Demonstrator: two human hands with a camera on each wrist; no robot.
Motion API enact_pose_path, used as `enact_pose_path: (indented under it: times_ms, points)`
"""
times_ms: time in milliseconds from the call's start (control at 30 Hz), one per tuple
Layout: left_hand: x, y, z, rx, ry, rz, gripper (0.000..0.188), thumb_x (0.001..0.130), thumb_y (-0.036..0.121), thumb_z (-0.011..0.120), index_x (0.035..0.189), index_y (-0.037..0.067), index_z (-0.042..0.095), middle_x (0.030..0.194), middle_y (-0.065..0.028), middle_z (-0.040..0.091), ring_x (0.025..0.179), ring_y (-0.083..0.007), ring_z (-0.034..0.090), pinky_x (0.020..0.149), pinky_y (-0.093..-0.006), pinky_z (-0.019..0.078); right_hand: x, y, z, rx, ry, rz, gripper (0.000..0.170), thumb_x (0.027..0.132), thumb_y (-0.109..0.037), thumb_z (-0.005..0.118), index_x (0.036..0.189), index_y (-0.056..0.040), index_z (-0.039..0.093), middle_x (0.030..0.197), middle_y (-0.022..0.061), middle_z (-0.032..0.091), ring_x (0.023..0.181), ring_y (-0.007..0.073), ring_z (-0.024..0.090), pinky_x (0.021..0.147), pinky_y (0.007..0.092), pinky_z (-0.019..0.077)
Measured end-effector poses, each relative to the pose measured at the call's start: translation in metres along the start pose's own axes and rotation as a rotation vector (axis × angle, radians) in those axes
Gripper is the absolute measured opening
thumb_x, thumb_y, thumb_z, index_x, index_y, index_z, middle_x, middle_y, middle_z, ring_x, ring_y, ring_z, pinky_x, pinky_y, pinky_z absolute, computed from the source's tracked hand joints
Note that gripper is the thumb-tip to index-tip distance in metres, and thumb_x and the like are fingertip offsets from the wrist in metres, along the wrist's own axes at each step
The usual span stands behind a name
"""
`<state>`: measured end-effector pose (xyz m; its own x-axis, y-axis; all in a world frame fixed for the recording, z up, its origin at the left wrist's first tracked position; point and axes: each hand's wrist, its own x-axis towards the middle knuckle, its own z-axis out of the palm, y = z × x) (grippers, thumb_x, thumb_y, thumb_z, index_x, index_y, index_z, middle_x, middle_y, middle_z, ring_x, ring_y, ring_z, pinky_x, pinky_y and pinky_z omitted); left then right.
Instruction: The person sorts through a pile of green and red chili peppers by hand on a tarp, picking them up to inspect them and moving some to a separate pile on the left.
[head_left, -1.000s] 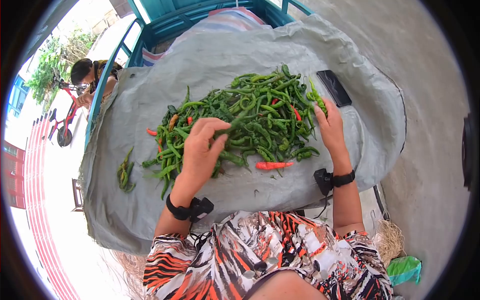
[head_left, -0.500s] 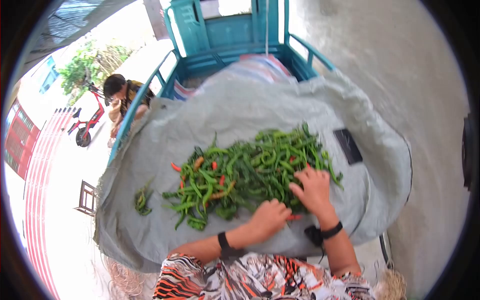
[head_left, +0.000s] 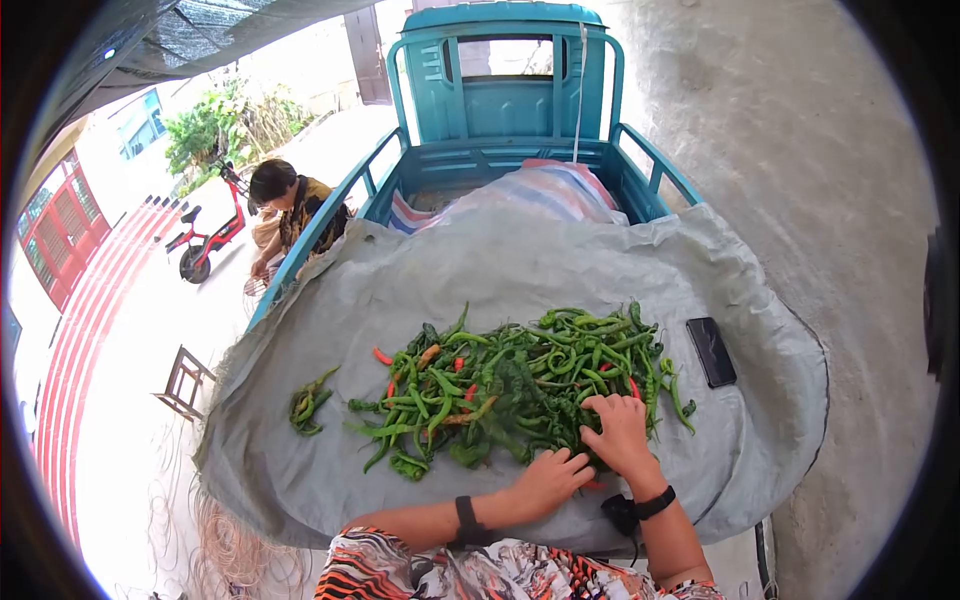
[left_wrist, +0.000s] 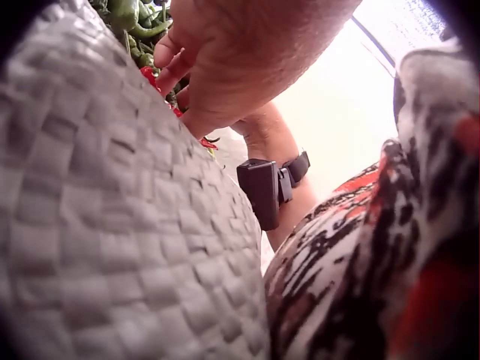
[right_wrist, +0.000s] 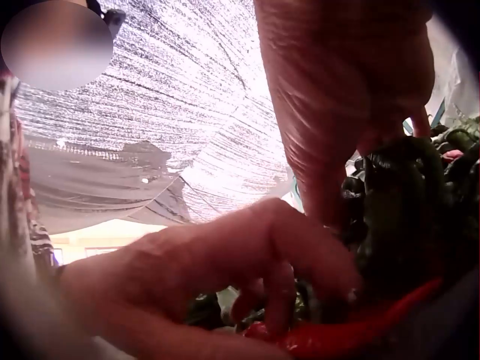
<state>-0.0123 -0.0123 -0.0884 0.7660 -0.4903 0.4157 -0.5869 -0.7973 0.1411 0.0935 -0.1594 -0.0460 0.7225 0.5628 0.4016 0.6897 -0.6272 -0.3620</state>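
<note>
Green peppers [head_left: 450, 385] with several red ones lie in a broad pile on a grey woven sheet [head_left: 270, 470]. At the pile's near right edge, the left hand [head_left: 548, 486] reaches in with loosely bent fingers. A red pepper [right_wrist: 337, 337] lies against its fingertips in the right wrist view; whether it is pinched is unclear. Just beyond, the right hand [head_left: 620, 435] rests on the peppers, fingers spread and thumb apart; dark green peppers [right_wrist: 409, 202] are under its fingertips. In the left wrist view the left hand [left_wrist: 240, 56] hides part of the right.
A small separate bunch of peppers [head_left: 310, 402] lies at the left of the sheet, and a black phone [head_left: 711, 352] at the right. Behind stands a teal cargo vehicle [head_left: 510, 125]. Someone [head_left: 295, 210] crouches beyond its left rail, near a red bike [head_left: 215, 235].
The head view has tilted up. My left hand has moved right and nearer, beside the right. My right hand has let go of the green pepper it held and moved left onto the pile.
</note>
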Motion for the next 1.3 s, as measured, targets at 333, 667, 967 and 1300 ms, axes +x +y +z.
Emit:
enact_pose_path:
  times_ms: [333, 667, 967, 1300]
  points:
    - [-0.005, -0.009, -0.008, 0.028, -0.157, 0.019, 0.019, 0.082, 0.013, 0.058, 0.100, 0.006, 0.057, 0.094, -0.0092, 0.050, 0.092, -0.0251, 0.055, 0.071, -0.0356, 0.0461, 0.003, 0.009, -0.060, 0.689, 0.174, 0.207, 0.035, 0.085, -0.012, 0.070, 0.117, -0.0023, 0.061, 0.104, 0.0041, 0.064, 0.090, 0.0130, 0.059, 0.080, 0.0280, 0.0471]
    - [0.004, -0.008, -0.072, -0.466, 0.279, -0.317, 0.011, 0.095, 0.003, 0.058, 0.106, 0.001, 0.055, 0.113, -0.0128, 0.059, 0.095, -0.0233, 0.061, 0.083, -0.0350, 0.0518, 0.009, 0.044, -0.069, 1.190, 0.416, 0.390, 0.031, 0.101, -0.013, 0.053, 0.131, -0.0052, 0.054, 0.113, 0.0078, 0.067, 0.093, 0.0091, 0.060, 0.079, 0.0248, 0.0487]
    - [0.025, -0.029, -0.105, -1.035, 0.516, -0.509, 0.021, 0.108, 0.021, 0.045, 0.116, 0.003, 0.050, 0.116, -0.0071, 0.062, 0.087, -0.0103, 0.061, 0.080, -0.0270, 0.0511, 0.023, 0.073, -0.049, 1.102, 0.427, 0.509, 0.031, 0.102, -0.017, 0.056, 0.131, -0.0057, 0.056, 0.116, 0.0044, 0.067, 0.098, 0.0097, 0.061, 0.082, 0.0229, 0.0468]
    - [0.043, -0.040, -0.089, -1.417, 0.579, -0.601, 0.022, 0.109, 0.025, 0.045, 0.116, 0.006, 0.051, 0.117, -0.0088, 0.063, 0.086, -0.0102, 0.059, 0.081, -0.0277, 0.0496, 0.023, 0.066, -0.056, 0.970, 0.450, 0.384, 0.031, 0.103, -0.021, 0.056, 0.129, -0.0045, 0.060, 0.121, 0.0030, 0.066, 0.110, 0.0126, 0.059, 0.095, 0.0264, 0.0443]
